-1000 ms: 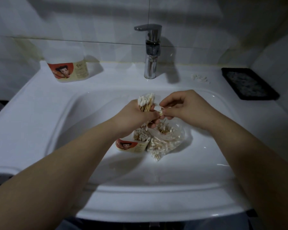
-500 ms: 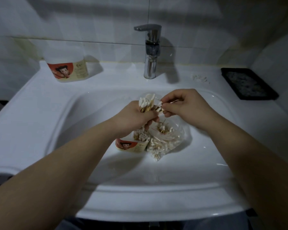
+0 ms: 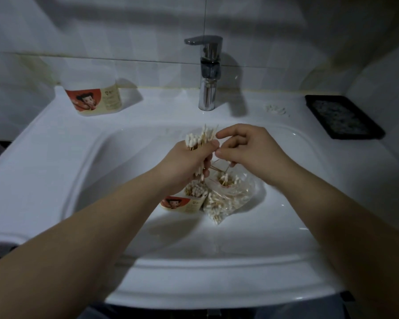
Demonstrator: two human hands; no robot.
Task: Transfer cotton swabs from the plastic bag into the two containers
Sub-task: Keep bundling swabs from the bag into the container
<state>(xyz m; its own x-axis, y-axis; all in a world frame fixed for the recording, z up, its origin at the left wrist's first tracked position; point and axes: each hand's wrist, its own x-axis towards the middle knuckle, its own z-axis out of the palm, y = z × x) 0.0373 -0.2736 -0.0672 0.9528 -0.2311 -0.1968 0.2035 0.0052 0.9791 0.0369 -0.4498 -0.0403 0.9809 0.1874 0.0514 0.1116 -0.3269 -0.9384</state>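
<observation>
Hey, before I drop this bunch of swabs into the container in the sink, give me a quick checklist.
1. Left hand grips bunch: ok.
2. Bunch tips even: not ok, several stick up past the rest.
3. Container in sink open, swabs showing inside: ok.
4. Spare room in container: cannot tell, the hand hides part of its mouth.
5. Right hand free: cannot tell, fingers curled beside the bunch.
6. Bag off the container's mouth: ok, it lies beside it.
</observation>
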